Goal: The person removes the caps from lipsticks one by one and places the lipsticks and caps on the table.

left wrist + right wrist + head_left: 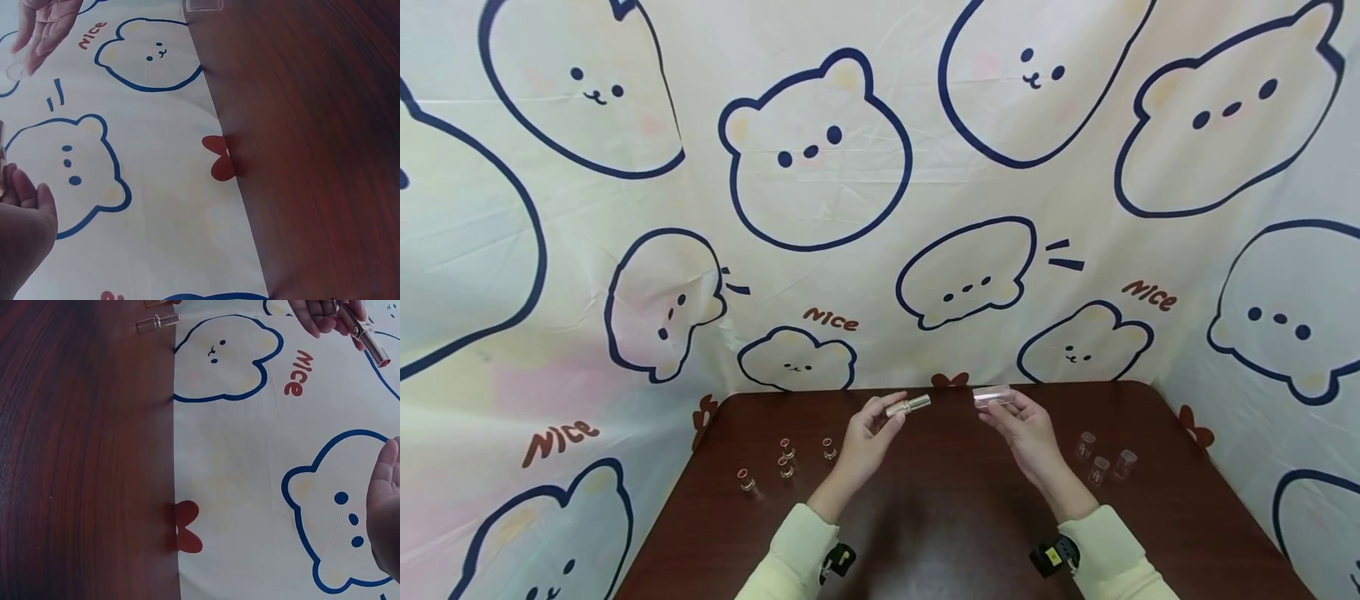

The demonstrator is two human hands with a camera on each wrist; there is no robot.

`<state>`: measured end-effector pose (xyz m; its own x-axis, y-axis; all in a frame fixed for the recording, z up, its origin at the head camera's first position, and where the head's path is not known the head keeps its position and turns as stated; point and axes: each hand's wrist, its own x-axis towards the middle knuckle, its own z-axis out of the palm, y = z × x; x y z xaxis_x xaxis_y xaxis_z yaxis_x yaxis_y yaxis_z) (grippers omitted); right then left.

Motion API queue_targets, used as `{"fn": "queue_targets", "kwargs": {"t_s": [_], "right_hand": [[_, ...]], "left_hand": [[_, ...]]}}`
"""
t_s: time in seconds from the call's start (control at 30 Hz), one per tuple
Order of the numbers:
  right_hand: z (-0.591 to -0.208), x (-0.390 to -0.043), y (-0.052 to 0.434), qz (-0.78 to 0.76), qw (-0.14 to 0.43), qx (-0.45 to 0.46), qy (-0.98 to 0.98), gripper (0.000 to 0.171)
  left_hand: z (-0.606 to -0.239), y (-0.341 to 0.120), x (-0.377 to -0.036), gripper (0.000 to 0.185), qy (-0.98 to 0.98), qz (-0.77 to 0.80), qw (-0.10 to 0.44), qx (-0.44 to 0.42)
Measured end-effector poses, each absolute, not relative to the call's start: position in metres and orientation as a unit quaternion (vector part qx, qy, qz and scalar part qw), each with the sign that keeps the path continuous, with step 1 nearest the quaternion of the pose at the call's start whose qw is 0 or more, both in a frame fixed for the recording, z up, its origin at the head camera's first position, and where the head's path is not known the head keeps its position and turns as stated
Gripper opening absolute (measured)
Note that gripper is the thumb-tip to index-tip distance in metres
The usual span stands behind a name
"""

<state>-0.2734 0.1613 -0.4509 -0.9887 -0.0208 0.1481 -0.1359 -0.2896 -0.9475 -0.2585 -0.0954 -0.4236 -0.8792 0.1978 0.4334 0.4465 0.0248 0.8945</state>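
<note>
My left hand [870,433] grips a slim, shiny gold lipstick tube [910,406] between fingers and thumb, its free end pointing right. In the right wrist view the lipstick tube [373,349] shows a reddish end. Across a short gap, my right hand [1026,433] pinches a clear see-through cap [992,396], held level with the tube and pointing left toward it. Both things are up above the far part of the table. The left wrist view catches the clear cap [15,70] at the fingertips of the right hand [47,28].
Several more lipstick tubes [786,468] stand on the dark wooden table [917,517] to the left. Three clear caps [1099,471] stand to the right. A cloth with cartoon bears [820,192] hangs behind and along the sides. Each wrist wears a small black camera [838,560].
</note>
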Motion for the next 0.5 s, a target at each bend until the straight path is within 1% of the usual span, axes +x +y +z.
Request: {"fn": "queue_targets", "kwargs": {"t_s": [0.23,0.43,0.5], "right_hand": [[-0.458,-0.275,0.167,0.799,0.048,0.074,-0.595,0.020],[-0.461,-0.274,0.172,0.776,0.055,0.076,-0.623,0.036],[-0.462,-0.274,0.173,0.766,0.057,0.073,-0.636,0.039]], "left_hand": [[-0.430,-0.095,-0.258,0.026,-0.719,-0.662,0.062,-0.203],[-0.432,-0.094,-0.258,0.024,-0.735,-0.654,0.047,-0.174],[-0.434,-0.094,-0.259,0.024,-0.741,-0.648,0.045,-0.170]]}}
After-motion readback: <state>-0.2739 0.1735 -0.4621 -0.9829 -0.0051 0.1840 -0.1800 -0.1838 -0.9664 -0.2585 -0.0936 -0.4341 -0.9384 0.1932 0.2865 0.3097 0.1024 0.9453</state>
